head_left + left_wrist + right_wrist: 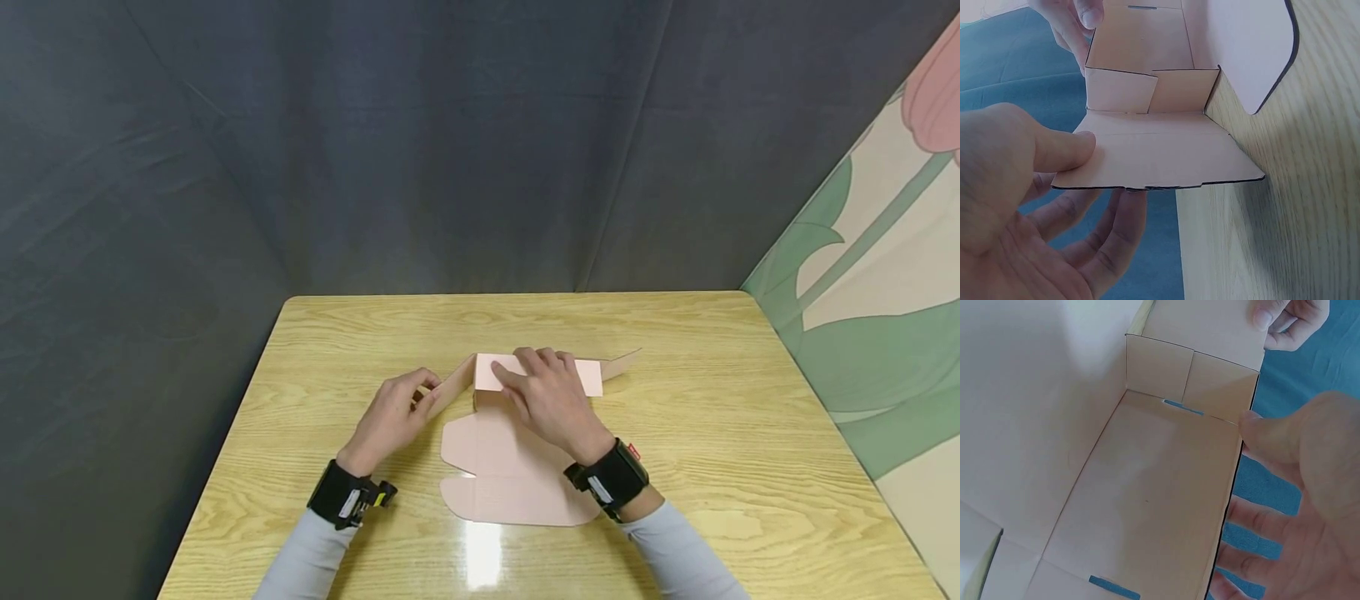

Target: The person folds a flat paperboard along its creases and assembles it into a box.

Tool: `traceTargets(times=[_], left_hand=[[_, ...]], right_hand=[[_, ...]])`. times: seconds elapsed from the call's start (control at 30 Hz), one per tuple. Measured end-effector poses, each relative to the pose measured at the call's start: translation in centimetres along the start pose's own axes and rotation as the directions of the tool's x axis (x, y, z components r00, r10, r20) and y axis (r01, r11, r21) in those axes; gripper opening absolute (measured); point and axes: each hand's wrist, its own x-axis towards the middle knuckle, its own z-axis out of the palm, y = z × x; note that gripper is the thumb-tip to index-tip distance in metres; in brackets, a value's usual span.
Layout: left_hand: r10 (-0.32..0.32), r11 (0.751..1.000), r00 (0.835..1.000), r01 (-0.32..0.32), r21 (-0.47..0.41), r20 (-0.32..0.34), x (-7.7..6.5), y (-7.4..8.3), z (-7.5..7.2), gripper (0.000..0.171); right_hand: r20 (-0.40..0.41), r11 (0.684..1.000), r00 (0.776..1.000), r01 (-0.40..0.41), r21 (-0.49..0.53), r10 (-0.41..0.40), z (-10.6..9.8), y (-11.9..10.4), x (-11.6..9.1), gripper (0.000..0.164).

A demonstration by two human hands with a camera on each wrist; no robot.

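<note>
A partly folded pink cardboard box (517,467) lies on the table, its front panels flat and its far part folded up. My left hand (390,417) pinches the left side flap (1166,156), thumb on top and fingers beneath in the left wrist view. My right hand (551,408) holds the raised far panel (1147,481), with the thumb at its edge and the fingers behind it. Two small tabs (1157,365) stand folded in at the box's left end. Narrow slots (1114,588) are cut in the far panel. Another flap (621,363) sticks out at the right.
The wood-grain table (735,433) extends around the box. A dark curtain (450,150) hangs behind the table and at the left. Fabric with a flower print (900,350) borders the right side. Both wrists wear black camera straps (617,479).
</note>
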Motion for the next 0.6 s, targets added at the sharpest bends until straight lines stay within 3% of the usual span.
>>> traceTargets(times=[0.6], left_hand=[[0.018, 0.999, 0.999, -0.016, -0.038, 0.049, 0.2, 1.5, 0.6, 0.006]], right_hand=[[0.024, 0.997, 0.999, -0.034, 0.064, 0.032, -0.5, 0.5, 0.1, 0.031]])
